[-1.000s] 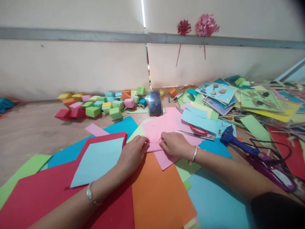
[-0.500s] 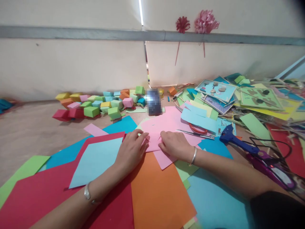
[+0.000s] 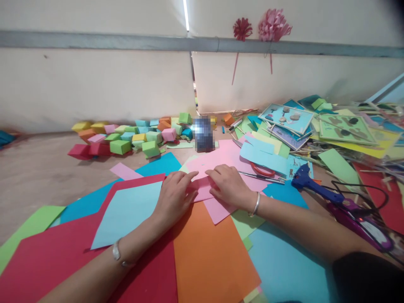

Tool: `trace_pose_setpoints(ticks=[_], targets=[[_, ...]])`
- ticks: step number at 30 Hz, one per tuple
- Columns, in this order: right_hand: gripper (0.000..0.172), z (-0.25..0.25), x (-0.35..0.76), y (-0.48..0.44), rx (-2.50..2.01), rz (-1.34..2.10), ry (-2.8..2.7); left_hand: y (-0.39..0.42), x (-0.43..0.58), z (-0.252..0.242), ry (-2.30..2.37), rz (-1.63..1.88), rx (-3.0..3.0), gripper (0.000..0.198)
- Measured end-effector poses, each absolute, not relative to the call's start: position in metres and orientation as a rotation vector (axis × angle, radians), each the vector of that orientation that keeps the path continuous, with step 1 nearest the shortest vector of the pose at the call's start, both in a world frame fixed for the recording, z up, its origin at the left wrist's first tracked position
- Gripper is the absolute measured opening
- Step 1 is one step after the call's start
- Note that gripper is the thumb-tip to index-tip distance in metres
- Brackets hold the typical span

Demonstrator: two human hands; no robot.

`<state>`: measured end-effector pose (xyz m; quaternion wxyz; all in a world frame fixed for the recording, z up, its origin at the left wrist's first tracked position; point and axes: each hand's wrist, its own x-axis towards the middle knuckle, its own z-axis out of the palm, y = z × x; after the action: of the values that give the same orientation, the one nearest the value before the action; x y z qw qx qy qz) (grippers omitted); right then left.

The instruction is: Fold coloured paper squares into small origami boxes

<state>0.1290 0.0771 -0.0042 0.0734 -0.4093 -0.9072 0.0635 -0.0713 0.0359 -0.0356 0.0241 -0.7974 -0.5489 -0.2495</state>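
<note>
My left hand (image 3: pixel 175 194) and my right hand (image 3: pixel 227 184) rest side by side on a small folded piece of pink paper (image 3: pixel 202 189), fingers pressed down on it. The piece lies on a larger pink sheet (image 3: pixel 221 162) and above an orange sheet (image 3: pixel 208 256). Both wrists wear a silver bangle. Just right of my right hand lie scissors with red handles (image 3: pixel 261 174).
Coloured sheets cover the floor: red (image 3: pixel 57 252), light blue (image 3: pixel 126 210), blue (image 3: pixel 284 269). A pile of folded paper cubes (image 3: pixel 132 136) sits by the wall. A blue glue gun (image 3: pixel 307 181) with its cable and stacks of craft cards (image 3: pixel 290 120) lie at the right.
My right hand has slid forward and left over the folded pink piece, and my left fingers have stretched out flatter on it. The view has shifted slightly.
</note>
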Motion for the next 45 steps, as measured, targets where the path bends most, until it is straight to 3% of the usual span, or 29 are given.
trace_pose_setpoints(ticks=[3, 7, 12, 19, 27, 37, 41, 45], targets=[[0.011, -0.005, 0.128, 0.077, -1.213, 0.149, -2.78, 0.036, -0.074, -0.033, -1.615, -0.767, -2.532, 0.014], [0.021, -0.001, 0.129, 0.073, -1.071, 0.023, -2.917, 0.033, -0.076, -0.03, -1.477, -0.703, -2.599, 0.023], [0.027, 0.002, 0.129, 0.061, -0.997, -0.123, -2.982, 0.027, -0.076, -0.027, -1.381, -0.518, -2.67, 0.018], [0.026, -0.002, 0.129, 0.061, -1.18, -0.205, -2.903, 0.026, -0.078, -0.029, -1.26, -0.477, -2.641, 0.018], [0.026, 0.0, 0.129, 0.063, -0.99, -0.182, -3.044, 0.025, -0.079, -0.028, -1.248, -0.429, -2.709, 0.019], [0.021, 0.014, 0.13, 0.054, -1.044, -0.11, -3.149, 0.013, -0.077, -0.008, -1.436, -0.243, -2.76, 0.022], [0.02, 0.019, 0.131, 0.05, -1.117, -0.077, -3.164, 0.009, -0.071, 0.0, -1.541, -0.216, -2.755, 0.008], [0.022, 0.016, 0.13, 0.052, -1.111, -0.128, -3.105, 0.014, -0.069, -0.005, -1.537, -0.139, -2.691, 0.014]])
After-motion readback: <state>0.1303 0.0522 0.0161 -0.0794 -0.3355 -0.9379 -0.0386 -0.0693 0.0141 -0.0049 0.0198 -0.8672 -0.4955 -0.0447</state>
